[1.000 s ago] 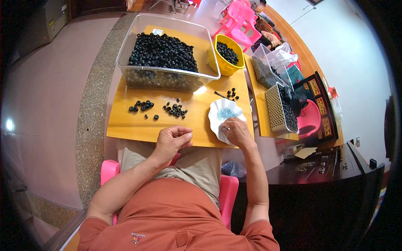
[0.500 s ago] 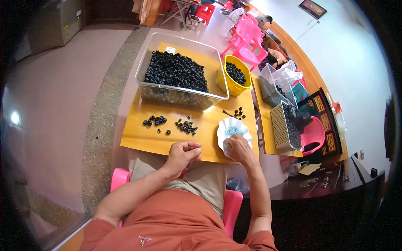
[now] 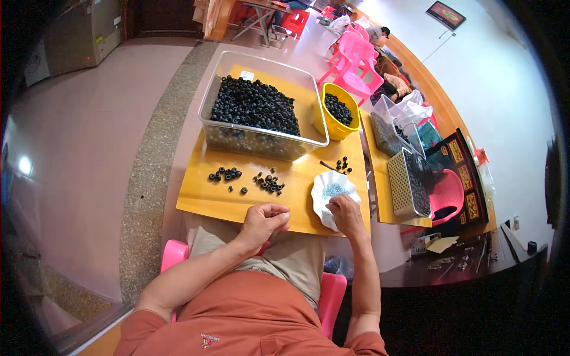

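My left hand (image 3: 260, 226) hovers at the table's near edge, thumb and fingertips pinched together; whatever may be between them is too small to make out. Over a white wavy-rimmed dish (image 3: 319, 194) is my right hand (image 3: 348, 217), its fingers bent and closed at the tips. Tiny light-blue pieces (image 3: 333, 189), like little gems or beads, lie in a heap in that dish beside my right fingertips. On the table in front of my left hand are two loose groups of black ring-shaped pieces (image 3: 225, 174) and smaller dark pieces (image 3: 269, 181).
A large clear bin (image 3: 267, 139) of black pieces stands at the back of the yellow table (image 3: 202, 193). Right of it is a yellow tub (image 3: 354, 126) with more. A thin dark tool (image 3: 330, 166) lies behind the dish. Farther right, a beige basket (image 3: 401, 187) stands on another board.
My right hand has shifted slightly within the dish and its fingertips show more clearly. My left hand keeps its pinch. The whole view has moved a little.
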{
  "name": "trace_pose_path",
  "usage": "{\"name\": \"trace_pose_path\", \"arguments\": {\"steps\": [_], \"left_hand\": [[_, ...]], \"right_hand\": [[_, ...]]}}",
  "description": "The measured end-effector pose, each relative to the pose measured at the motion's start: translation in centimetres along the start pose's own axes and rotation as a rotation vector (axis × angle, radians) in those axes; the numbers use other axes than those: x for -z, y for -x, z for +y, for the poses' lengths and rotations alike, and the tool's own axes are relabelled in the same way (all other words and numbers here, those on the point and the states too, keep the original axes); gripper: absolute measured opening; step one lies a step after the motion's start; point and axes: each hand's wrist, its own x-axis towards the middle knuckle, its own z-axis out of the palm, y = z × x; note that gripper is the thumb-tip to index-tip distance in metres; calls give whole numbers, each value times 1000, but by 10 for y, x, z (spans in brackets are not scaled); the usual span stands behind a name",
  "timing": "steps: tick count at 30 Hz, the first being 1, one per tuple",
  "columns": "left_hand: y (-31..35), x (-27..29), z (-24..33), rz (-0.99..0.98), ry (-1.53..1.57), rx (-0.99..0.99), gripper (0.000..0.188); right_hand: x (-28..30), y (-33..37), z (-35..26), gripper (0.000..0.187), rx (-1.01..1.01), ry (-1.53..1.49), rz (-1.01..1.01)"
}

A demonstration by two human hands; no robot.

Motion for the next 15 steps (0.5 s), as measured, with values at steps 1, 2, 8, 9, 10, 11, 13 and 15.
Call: {"name": "trace_pose_path", "arguments": {"steps": [1, 2, 8, 9, 10, 11, 13, 15], "left_hand": [[0, 0, 0, 0, -1, 3, 15], [0, 0, 0, 0, -1, 3, 15], [-1, 0, -1, 0, 1, 10, 15], [-1, 0, -1, -6, 8, 10, 15], [-1, 0, -2, -9, 16, 11, 16], [-1, 0, -2, -8, 16, 11, 16], [-2, 1, -3, -16, 14, 8, 18], [-1, 1, -3, -26, 9, 7, 19]], "right_hand": [[-1, 1, 1, 10, 18, -8, 39], [-2, 1, 2, 10, 37, -17, 77], [-6, 3, 8, 11, 5, -91, 167], [-7, 5, 9, 11, 4, -91, 167], [-8, 6, 6, 9, -31, -174, 178], [-10, 6, 4, 7, -65, -257, 189], [-18, 8, -6, 6, -108, -453, 172], [-23, 8, -26, 3, -101, -730, 151]]}}
